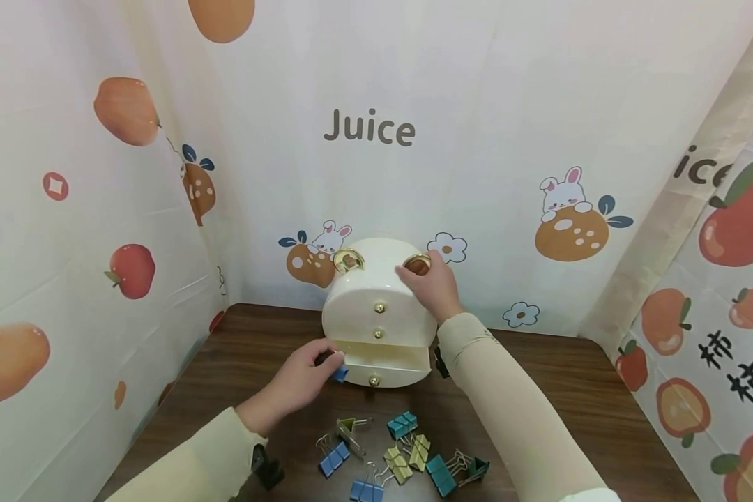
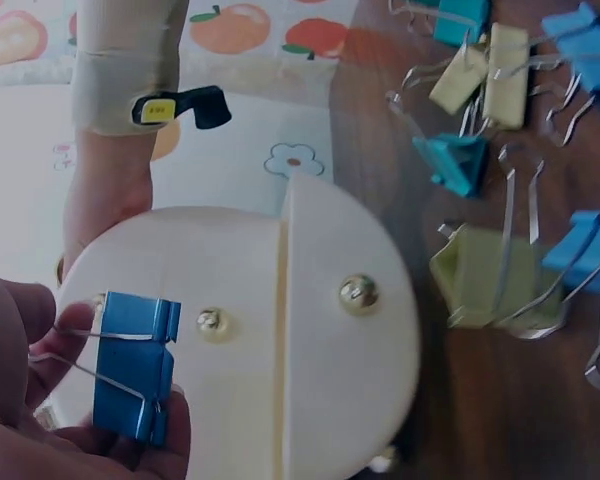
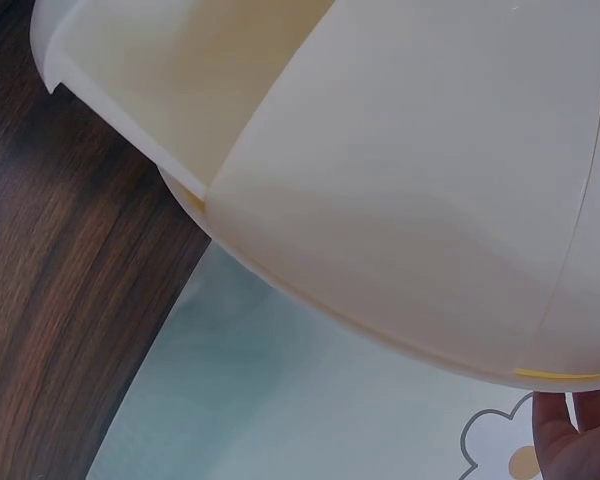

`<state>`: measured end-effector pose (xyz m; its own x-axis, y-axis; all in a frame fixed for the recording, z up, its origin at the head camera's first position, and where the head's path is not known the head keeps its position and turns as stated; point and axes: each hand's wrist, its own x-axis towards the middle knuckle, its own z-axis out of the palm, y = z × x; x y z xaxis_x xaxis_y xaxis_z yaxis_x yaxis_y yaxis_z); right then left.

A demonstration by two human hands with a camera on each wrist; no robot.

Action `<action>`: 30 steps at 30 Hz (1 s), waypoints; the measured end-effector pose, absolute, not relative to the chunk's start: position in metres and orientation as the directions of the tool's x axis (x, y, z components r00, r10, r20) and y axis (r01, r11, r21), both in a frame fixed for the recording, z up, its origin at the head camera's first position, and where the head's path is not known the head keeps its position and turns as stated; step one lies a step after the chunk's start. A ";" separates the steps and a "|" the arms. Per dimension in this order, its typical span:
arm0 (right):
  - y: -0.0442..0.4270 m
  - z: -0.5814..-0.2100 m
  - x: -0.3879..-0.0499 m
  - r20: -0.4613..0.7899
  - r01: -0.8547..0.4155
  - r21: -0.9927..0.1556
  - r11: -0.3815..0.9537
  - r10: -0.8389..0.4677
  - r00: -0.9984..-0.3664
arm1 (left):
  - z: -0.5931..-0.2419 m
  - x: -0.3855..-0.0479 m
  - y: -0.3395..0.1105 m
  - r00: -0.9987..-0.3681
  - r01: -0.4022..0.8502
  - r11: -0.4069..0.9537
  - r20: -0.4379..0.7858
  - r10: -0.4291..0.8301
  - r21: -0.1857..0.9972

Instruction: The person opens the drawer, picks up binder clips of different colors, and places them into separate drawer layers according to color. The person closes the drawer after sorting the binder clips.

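A white drawer box point(image 1: 376, 289) with gold knobs and two gold-rimmed ears stands at the back of the table. Its bottom drawer point(image 1: 404, 377) is pulled out, and the part of the inside that shows holds nothing. My left hand point(image 1: 304, 376) pinches a blue binder clip point(image 2: 132, 365) by its wire handles, just left of that drawer. Up at the box's right ear point(image 1: 417, 264), my right hand point(image 1: 439, 284) holds on with thumb in front; its fingertips point(image 3: 552, 415) show by the box's rear edge in the right wrist view.
Several binder clips lie on the dark wooden table point(image 1: 257, 341) in front of the box: blue ones point(image 1: 335, 459), teal ones point(image 1: 440, 475), and yellow ones point(image 1: 419, 452). A fruit-printed curtain point(image 1: 477, 104) hangs behind and at both sides.
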<state>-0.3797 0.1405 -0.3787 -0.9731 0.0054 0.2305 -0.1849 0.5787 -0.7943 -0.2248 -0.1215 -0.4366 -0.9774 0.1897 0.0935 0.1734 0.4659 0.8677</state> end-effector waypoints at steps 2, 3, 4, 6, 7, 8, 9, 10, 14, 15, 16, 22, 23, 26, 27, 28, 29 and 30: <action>0.140 -0.379 -0.380 0.227 -0.181 -0.797 0.577 0.008 -0.974 | -0.434 -0.230 -0.120 -0.968 0.228 0.498 0.138 0.211 0.837; 0.140 -0.379 -0.380 0.226 -0.179 -0.798 0.576 0.010 -0.974 | -0.432 -0.233 -0.119 -0.961 0.256 0.508 0.159 0.226 0.823; 0.140 -0.379 -0.380 0.225 -0.177 -0.799 0.575 0.012 -0.974 | -0.431 -0.236 -0.117 -0.953 0.287 0.520 0.183 0.242 0.804; 0.140 -0.379 -0.380 0.223 -0.173 -0.803 0.570 0.018 -0.975 | -0.428 -0.242 -0.114 -0.934 0.344 0.534 0.224 0.278 0.772; 0.140 -0.379 -0.380 0.222 -0.172 -0.804 0.569 0.019 -0.975 | -0.427 -0.244 -0.112 -0.927 0.363 0.542 0.237 0.290 0.758; 0.140 -0.379 -0.380 0.221 -0.171 -0.805 0.568 0.020 -0.975 | -0.426 -0.246 -0.110 -0.922 0.377 0.554 0.246 0.297 0.742; 0.140 -0.379 -0.380 0.221 -0.172 -0.805 0.569 0.018 -0.975 | -0.425 -0.249 -0.108 -0.919 0.385 0.561 0.254 0.300 0.733; 0.140 -0.379 -0.380 0.222 -0.172 -0.805 0.568 0.019 -0.975 | -0.424 -0.251 -0.107 -0.919 0.389 0.571 0.258 0.298 0.723; 0.139 -0.380 -0.380 0.225 -0.178 -0.800 0.573 0.012 -0.974 | -0.424 -0.257 -0.102 -0.923 0.384 0.599 0.263 0.282 0.703; 0.139 -0.381 -0.380 0.224 -0.177 -0.800 0.574 0.012 -0.975 | -0.425 -0.259 -0.101 -0.920 0.391 0.601 0.272 0.283 0.697; 0.139 -0.381 -0.380 0.223 -0.175 -0.801 0.573 0.014 -0.975 | -0.426 -0.260 -0.100 -0.917 0.398 0.607 0.279 0.285 0.688; 0.139 -0.381 -0.381 0.221 -0.171 -0.806 0.567 0.020 -0.975 | -0.437 -0.270 -0.096 -0.904 0.428 0.662 0.303 0.302 0.616; 0.140 -0.380 -0.381 0.221 -0.172 -0.807 0.566 0.019 -0.975 | -0.439 -0.271 -0.096 -0.903 0.428 0.672 0.303 0.303 0.605; 0.141 -0.380 -0.381 0.221 -0.176 -0.807 0.563 0.013 -0.975 | -0.446 -0.273 -0.095 -0.902 0.432 0.692 0.296 0.315 0.578; 0.141 -0.380 -0.381 0.223 -0.177 -0.808 0.562 0.014 -0.975 | -0.448 -0.273 -0.094 -0.900 0.436 0.699 0.295 0.321 0.567; 0.141 -0.380 -0.381 0.223 -0.177 -0.808 0.563 0.014 -0.975 | -0.451 -0.273 -0.094 -0.897 0.441 0.704 0.296 0.329 0.556; 0.141 -0.381 -0.381 0.225 -0.178 -0.807 0.564 0.014 -0.974 | -0.453 -0.273 -0.094 -0.894 0.448 0.710 0.296 0.337 0.543; 0.141 -0.381 -0.381 0.225 -0.179 -0.805 0.565 0.013 -0.974 | -0.456 -0.273 -0.094 -0.890 0.454 0.715 0.297 0.345 0.531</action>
<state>-0.3813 0.1410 -0.3807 -0.9742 0.0125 0.2252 -0.1789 0.5652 -0.8053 -0.2732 -0.0939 -0.4561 -0.8904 0.3448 0.2971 0.4542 0.7154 0.5309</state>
